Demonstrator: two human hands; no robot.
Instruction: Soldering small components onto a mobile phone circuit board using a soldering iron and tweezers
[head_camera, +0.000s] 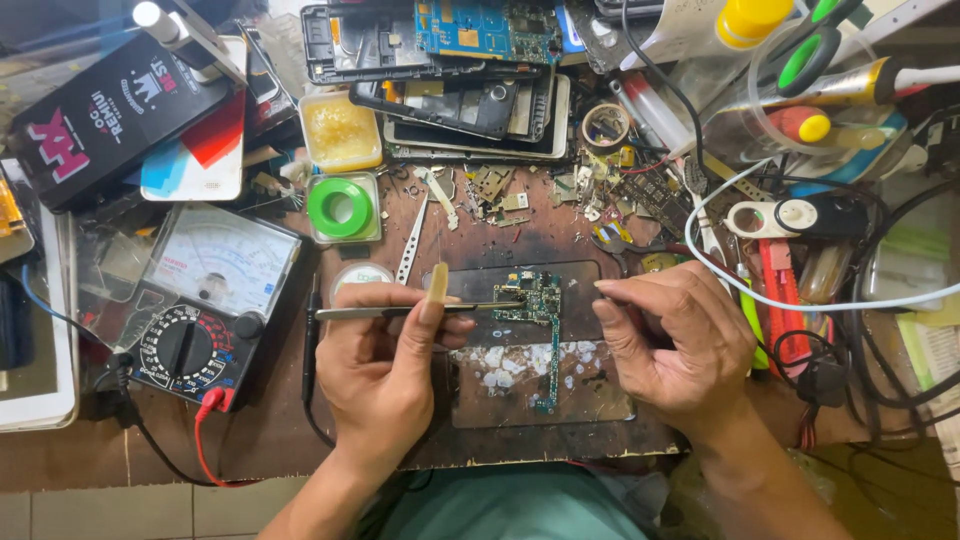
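The left hand pinches slim metal tweezers against the small green circuit board; the right hand, curled and empty, steadies the board's edge.

View: one head-worn camera, no second view to share with.
Position: above the desk, at the person's own seat.
Facing: almost straight down, far edge of the desk at the top.
Nearness: close; the cluttered desk fills the frame, forearms entering from below.
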